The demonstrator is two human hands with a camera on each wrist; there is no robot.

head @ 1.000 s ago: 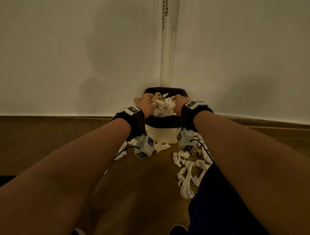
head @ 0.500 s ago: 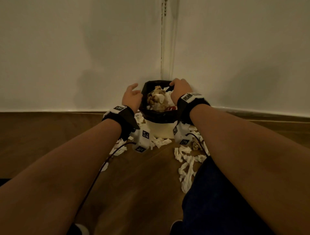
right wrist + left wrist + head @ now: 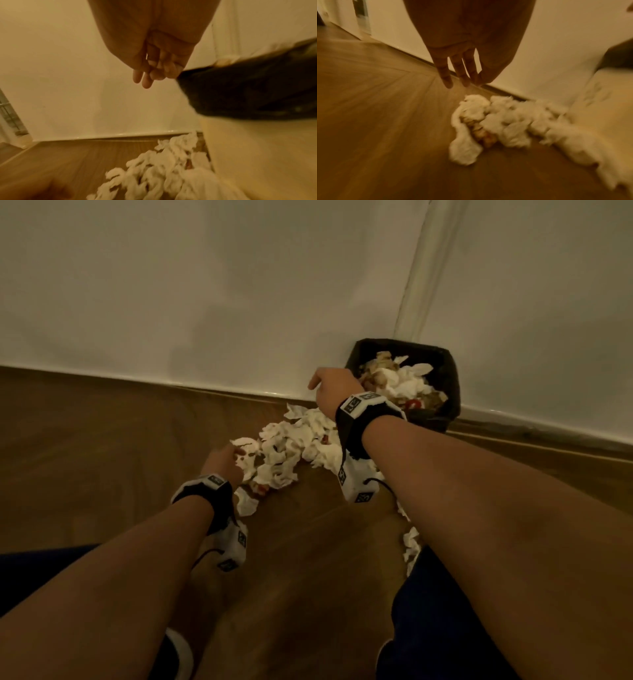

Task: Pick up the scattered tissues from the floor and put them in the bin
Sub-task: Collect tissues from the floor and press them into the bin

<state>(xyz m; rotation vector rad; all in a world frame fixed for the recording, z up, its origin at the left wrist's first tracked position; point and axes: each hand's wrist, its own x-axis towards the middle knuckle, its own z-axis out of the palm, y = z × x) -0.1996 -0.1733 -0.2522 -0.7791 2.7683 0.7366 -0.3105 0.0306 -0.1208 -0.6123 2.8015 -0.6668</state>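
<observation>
Neither grip holds anything: the left hand (image 3: 467, 54) has its fingers (image 3: 446, 75) straight and slightly spread, hanging just above the near end of the tissue pile, and the right hand (image 3: 159, 63) has loosely curled fingers with nothing in them, beside the bin's dark rim. The tissues (image 3: 291, 450) lie in a crumpled heap on the wooden floor (image 3: 102, 446) at the centre of the head view, running from the left hand up to the foot of the bin (image 3: 448, 392), with a few more strips (image 3: 411, 546) at lower right by the person's leg. The bin sits in the corner at upper right, already heaped with paper. The left hand seems placed low to scoop the next handful, while the right, higher up, looks freshly emptied.
</observation>
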